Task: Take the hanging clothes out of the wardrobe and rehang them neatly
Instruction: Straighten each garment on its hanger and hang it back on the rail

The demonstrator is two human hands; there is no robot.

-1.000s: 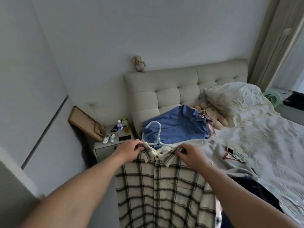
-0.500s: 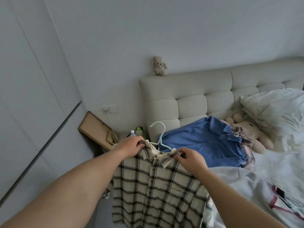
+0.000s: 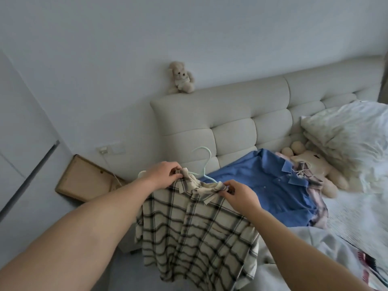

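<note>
Both hands, left hand [image 3: 162, 174] and right hand [image 3: 239, 196], pinch the plaid shirt [image 3: 195, 232] collar on its pale hanger [image 3: 202, 162] beside the bed [image 3: 357, 211].

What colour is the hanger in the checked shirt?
Pale mint green hanger, seen in the head view.

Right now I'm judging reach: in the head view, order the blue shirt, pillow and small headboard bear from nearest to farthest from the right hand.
From the right hand:
1. Blue shirt, just right, on the bed.
2. Small bear, atop the headboard, upper left.
3. Pillow, far right.
</note>
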